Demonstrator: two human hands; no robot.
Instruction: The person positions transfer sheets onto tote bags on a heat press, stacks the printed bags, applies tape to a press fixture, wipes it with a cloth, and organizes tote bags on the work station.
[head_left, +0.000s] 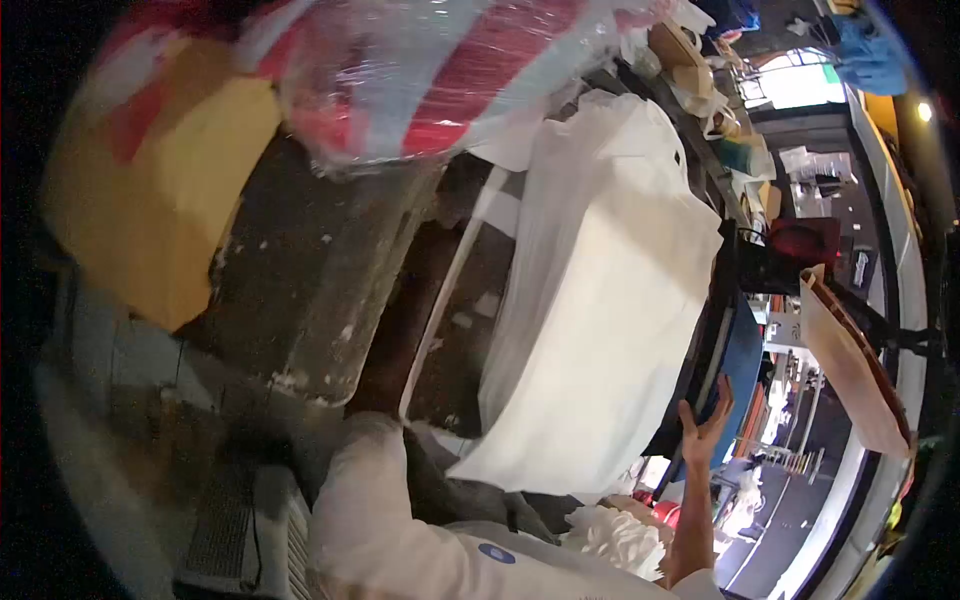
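My right hand (pixel 705 430) is raised at the lower right, with its thumb and fingers apart and nothing visible in it. It is in front of or beside a blue panel (pixel 738 375); I cannot tell whether they touch. To its left lies a large stack of white sheets (pixel 610 330), layered and draped, with its lower corner hanging free. My white short-sleeved shirt (pixel 440 565), bearing a round blue badge, fills the bottom. A white sleeve (pixel 362 490) reaches up on the left, but my left hand does not show.
The view is tilted sideways. A plastic-wrapped red, white and pale-blue striped bundle (pixel 440 80) lies at the top, beside a tan cardboard piece (pixel 180 200). A worn dark board (pixel 300 270) lies below. Crumpled white material (pixel 615 540) is near my right forearm, and a brown flat piece (pixel 850 370) stands at right.
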